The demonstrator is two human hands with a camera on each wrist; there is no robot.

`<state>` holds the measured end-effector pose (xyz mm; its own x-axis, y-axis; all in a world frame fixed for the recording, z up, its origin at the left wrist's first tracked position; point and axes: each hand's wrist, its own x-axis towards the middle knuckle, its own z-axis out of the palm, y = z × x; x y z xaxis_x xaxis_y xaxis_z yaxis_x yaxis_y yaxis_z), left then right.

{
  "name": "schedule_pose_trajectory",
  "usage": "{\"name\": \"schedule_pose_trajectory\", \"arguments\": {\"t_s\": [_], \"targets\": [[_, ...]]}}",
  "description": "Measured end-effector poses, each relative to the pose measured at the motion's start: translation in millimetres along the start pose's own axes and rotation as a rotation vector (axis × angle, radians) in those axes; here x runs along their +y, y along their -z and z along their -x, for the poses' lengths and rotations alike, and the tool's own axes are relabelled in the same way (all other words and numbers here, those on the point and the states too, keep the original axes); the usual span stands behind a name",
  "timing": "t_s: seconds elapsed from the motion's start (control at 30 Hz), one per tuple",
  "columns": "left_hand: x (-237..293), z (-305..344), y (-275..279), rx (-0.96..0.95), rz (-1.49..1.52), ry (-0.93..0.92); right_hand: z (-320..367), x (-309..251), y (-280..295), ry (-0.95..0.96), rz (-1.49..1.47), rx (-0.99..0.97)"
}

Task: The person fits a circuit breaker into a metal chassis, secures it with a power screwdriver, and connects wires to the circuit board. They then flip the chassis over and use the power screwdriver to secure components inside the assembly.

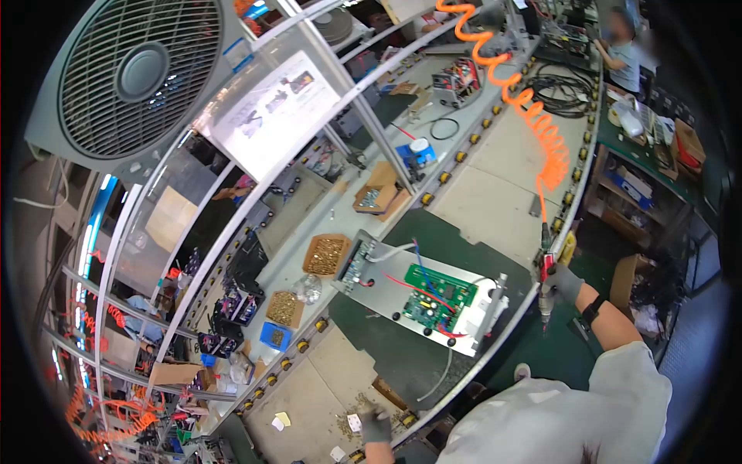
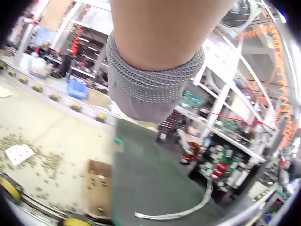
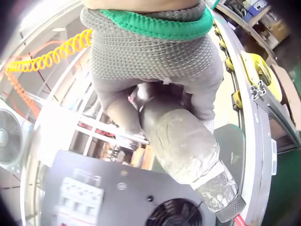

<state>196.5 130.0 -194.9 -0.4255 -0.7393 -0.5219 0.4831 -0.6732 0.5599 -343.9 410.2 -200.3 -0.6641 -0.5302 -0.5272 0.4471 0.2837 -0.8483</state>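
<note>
My gloved right hand (image 1: 566, 284) grips an air screwdriver (image 1: 546, 305), which hangs from an orange coiled hose. In the right wrist view the gloved fingers wrap around the tape-covered screwdriver body (image 3: 186, 146), near a grey panel (image 3: 127, 188) with a fan (image 3: 176, 214) in it. At the lower edge of the head view, my gloved left hand (image 1: 377, 427) is over the bench beside scattered screws (image 1: 352, 421) and a small cardboard box (image 1: 389, 392); its fingers are mostly hidden. Between the hands lies an open metal chassis with a green circuit board (image 1: 440, 298), on a dark green mat (image 1: 402, 348).
Open boxes of screws (image 1: 325, 255) and a blue tray (image 1: 276, 336) line the far side of the bench. A loose white cable (image 1: 442, 379) hangs over the near edge. A fan (image 1: 143, 71) and metal frame bars stand above. Another person (image 1: 621, 54) is far right.
</note>
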Motion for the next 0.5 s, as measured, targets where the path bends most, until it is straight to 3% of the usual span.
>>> {"name": "schedule_pose_trajectory", "arguments": {"t_s": [0.03, 0.07, 0.17, 0.23, 0.33, 0.43, 0.5], "targets": [[-25, -7, 12, 0.019, -0.419, 0.037, 9, 14, 11, -0.006, -0.308, -0.127], [-46, 12, -37, -0.181, -0.082, 0.18, 59, -21, -3, -0.054, -0.507, -0.238], [-101, 35, -111, -0.175, -0.149, 0.377, 104, -34, -21, 0.225, -0.585, -0.418], [-120, 54, -167, -0.336, -0.275, 0.699, 132, -41, -34, 0.179, -0.613, -0.408], [-157, 52, -197, -0.554, -0.476, 0.859, 148, -37, -59, 0.334, -0.784, -0.443], [-179, 58, -224, -0.672, -0.658, 0.879, 163, -36, -81, 0.334, -1.029, -0.524], [-195, 67, -247, -0.738, -0.529, 0.747, 171, -33, -88, 0.305, -1.097, -0.577]]}}
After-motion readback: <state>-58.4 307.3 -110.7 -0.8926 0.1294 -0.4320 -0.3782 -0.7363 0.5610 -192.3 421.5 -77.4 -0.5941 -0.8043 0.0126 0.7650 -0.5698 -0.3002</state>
